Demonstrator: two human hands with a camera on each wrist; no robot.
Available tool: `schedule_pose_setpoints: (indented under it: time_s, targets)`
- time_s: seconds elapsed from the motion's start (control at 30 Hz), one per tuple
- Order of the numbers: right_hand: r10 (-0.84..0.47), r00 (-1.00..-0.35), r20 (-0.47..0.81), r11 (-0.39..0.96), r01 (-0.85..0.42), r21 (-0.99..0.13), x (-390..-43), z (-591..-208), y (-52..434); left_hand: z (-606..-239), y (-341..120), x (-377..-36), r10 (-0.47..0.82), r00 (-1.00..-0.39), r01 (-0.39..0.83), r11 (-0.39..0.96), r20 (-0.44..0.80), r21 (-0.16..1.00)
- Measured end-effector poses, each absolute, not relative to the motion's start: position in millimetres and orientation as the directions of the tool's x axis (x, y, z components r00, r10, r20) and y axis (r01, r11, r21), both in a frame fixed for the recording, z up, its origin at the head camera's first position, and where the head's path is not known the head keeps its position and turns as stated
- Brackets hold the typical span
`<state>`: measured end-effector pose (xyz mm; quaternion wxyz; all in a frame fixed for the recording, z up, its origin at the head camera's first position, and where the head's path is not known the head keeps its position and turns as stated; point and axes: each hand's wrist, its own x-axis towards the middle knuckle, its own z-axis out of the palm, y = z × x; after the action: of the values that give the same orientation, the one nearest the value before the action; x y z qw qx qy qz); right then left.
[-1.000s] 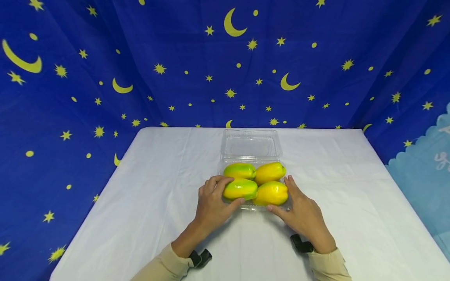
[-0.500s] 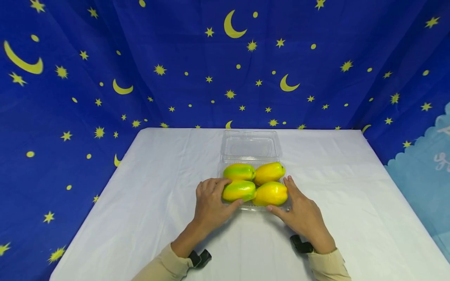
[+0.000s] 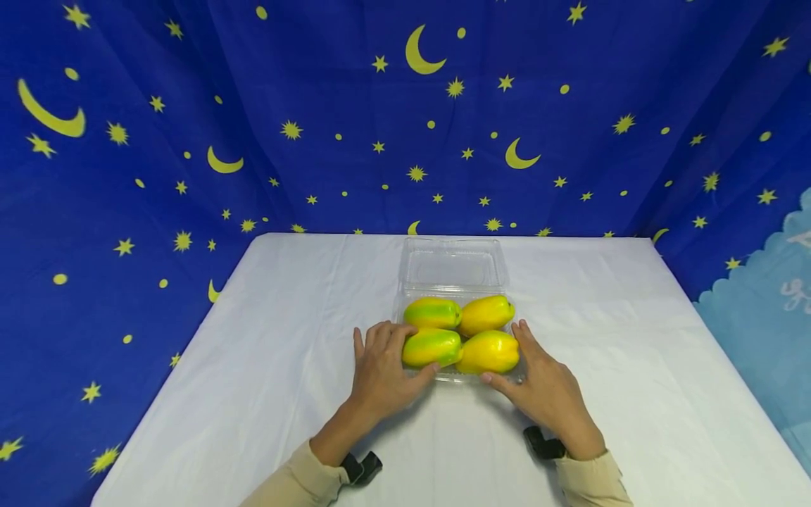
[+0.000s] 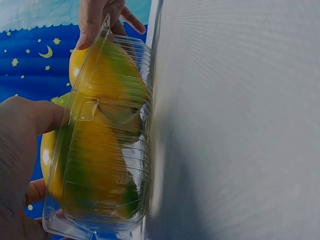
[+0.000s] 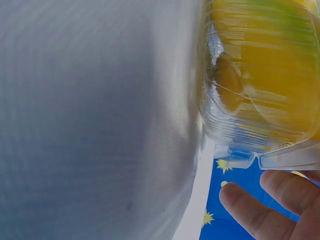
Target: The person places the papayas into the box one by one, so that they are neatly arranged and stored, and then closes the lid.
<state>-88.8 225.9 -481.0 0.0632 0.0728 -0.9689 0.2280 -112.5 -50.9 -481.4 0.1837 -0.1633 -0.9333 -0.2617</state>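
Observation:
Two rows of glossy yellow-green papayas lie in a clear plastic clamshell box (image 3: 453, 379), its lid (image 3: 453, 264) laid back away from me. My left hand (image 3: 382, 370) holds the front-left papaya (image 3: 432, 348), thumb at its front and fingers at its left end. In the left wrist view, that thumb (image 4: 47, 117) lies by the box's rim. My right hand (image 3: 550, 387) is spread around the front-right papaya (image 3: 488, 352), thumb near the front rim, forefinger by its right end. Other right fingers (image 5: 250, 215) extend beside the box in the right wrist view.
The box stands on a white-covered table (image 3: 304, 303). A blue curtain (image 3: 355, 91) with yellow moons and stars hangs behind and at the sides. A light-blue patch (image 3: 760, 324) shows at the right. Dark straps (image 3: 361, 468) sit at both wrists.
The front-left papaya has turned slightly and shifted a little left under my left hand. My right hand stays in place around the front-right papaya. The head view has tilted slightly.

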Motion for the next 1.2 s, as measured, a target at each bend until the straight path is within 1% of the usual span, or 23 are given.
schedule_pose_setpoints:
  time_s: [0.47,0.63,0.9,1.03,1.2]
  targets:
    - [-0.118,-0.979,0.165,0.890,-0.179,-0.420,-89,-479,226,-481,-50,-113,0.214,-0.881,0.408,0.795,0.421,0.449]
    - [-0.118,-0.983,0.142,0.896,-0.167,-0.411,-88,-478,227,-480,-50,-113,0.218,-0.859,0.445,0.766,0.464,0.464]
    - [-0.114,-0.983,0.141,0.893,-0.164,-0.419,-87,-477,226,-475,-52,-118,0.208,-0.801,0.517,0.713,0.561,0.474]
    - [-0.091,-0.974,0.206,0.891,-0.171,-0.420,-84,-472,227,-466,-55,-125,0.212,-0.773,0.551,0.692,0.598,0.467]
    - [-0.083,-0.928,0.363,0.894,-0.231,-0.385,-83,-455,230,-450,-62,-135,0.195,-0.756,0.561,0.686,0.625,0.464]
